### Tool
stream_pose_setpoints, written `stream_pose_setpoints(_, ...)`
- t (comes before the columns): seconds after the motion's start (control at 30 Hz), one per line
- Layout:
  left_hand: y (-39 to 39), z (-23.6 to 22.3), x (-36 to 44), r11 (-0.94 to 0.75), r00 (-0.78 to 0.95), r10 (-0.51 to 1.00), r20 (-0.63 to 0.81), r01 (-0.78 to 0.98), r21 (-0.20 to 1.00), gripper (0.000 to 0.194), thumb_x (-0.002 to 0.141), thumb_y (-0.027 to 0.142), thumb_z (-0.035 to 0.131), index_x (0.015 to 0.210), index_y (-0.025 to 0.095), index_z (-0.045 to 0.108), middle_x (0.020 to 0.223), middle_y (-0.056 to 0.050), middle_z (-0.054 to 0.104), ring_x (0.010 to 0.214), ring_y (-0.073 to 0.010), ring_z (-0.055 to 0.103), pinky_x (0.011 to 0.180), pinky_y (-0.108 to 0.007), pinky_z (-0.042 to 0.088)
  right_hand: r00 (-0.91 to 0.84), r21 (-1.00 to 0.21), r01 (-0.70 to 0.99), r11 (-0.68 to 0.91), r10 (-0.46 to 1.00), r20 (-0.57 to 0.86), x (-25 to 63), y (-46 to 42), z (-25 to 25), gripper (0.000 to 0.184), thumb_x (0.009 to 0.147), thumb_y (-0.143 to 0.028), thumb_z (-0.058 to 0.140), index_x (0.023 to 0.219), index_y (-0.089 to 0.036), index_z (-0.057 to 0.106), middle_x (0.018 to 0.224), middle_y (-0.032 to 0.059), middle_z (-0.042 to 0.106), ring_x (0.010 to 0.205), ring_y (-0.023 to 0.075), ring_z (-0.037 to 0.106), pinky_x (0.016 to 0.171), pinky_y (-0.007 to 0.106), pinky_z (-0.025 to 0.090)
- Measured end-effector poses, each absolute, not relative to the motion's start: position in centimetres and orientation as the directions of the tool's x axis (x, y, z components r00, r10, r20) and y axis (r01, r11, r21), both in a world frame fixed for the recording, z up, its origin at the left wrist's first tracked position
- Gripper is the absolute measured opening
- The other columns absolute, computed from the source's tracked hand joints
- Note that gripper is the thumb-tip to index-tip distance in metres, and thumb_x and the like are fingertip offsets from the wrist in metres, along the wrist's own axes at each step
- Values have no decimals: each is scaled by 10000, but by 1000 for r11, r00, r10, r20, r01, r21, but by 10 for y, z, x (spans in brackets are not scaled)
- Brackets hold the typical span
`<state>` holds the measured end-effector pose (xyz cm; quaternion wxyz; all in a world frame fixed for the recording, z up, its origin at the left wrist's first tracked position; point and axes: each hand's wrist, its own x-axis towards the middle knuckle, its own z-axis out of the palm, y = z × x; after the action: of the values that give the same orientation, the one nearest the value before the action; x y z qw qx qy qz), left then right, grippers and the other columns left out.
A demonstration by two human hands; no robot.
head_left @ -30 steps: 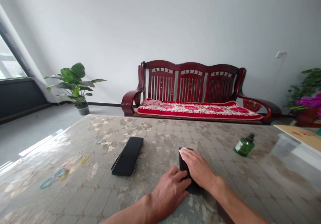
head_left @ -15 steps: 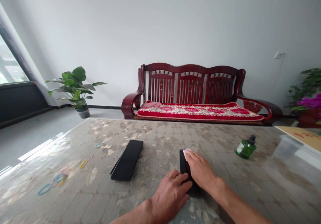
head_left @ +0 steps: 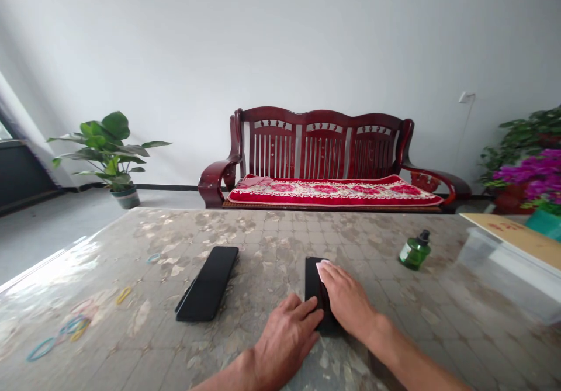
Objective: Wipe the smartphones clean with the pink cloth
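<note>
A black smartphone (head_left: 311,283) lies on the patterned tabletop, partly covered by both hands. My left hand (head_left: 287,332) grips its near left edge, with the fingertips reaching over the glass. Pressed on the right part of the phone, my right hand (head_left: 348,294) has a small white wipe (head_left: 321,269) under its fingers; most of the wipe is hidden. To the left, another black smartphone (head_left: 210,286) rests at a slant, apart from my hands, with a thin dark edge showing beneath its left side.
Several coloured rubber bands (head_left: 70,329) are scattered at left. A green pump bottle (head_left: 414,252) stands at right, near a clear plastic box (head_left: 504,274) with a tan board (head_left: 517,233) over it. Behind the table (head_left: 166,356) is a red wooden bench (head_left: 328,145).
The view has turned a little to the right, so everything sits further left. My right hand with the wipe has slid slightly down and rightward on the phone. My left hand keeps its grip.
</note>
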<state>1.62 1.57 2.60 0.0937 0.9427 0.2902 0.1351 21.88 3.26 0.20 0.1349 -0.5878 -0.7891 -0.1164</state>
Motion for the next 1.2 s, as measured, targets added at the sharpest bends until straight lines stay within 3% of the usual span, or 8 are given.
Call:
stream_pose_setpoints(0.17,17,25,16,-828,798,555,237,502,249,193,949,238,578,1137,230,621,1248,-36,641,971,-234,584,913,-369,490,-249,-13,963,270,905,344,222,55,1,560,837,19,377,1349,-104,567,1373,153,581,1281,226,539,1097,378,441)
stream_pose_setpoints(0.53,19,21,17,-832,797,549,253,490,261,204,948,220,564,1142,229,625,1240,-38,647,982,-226,589,911,-360,494,-306,-54,939,340,897,318,216,21,11,533,862,-15,394,1352,-127,572,1380,110,584,1304,206,511,1118,343,420)
stream_pose_setpoints(0.73,18,24,17,-837,800,542,258,488,249,173,943,197,563,1100,217,632,1239,-44,648,967,-228,589,903,-357,499,-267,-72,950,304,911,315,211,50,14,530,881,-33,390,1378,-128,545,1370,141,587,1295,210,522,1122,397,408)
stream_pose_setpoints(1.0,17,27,18,-817,796,561,227,489,305,209,934,198,589,1139,235,613,1200,-25,650,971,-229,573,902,-361,498,-331,-127,918,374,904,271,197,30,25,483,896,-52,387,1328,-126,588,1349,114,609,1289,210,526,1118,352,395)
stream_pose_setpoints(1.2,17,29,16,-825,809,547,215,476,304,221,932,145,551,1135,210,609,1261,-37,630,998,-232,568,931,-370,488,-290,-129,935,330,921,259,194,61,27,475,911,-33,355,1323,-82,584,1373,147,584,1287,195,529,1138,347,374)
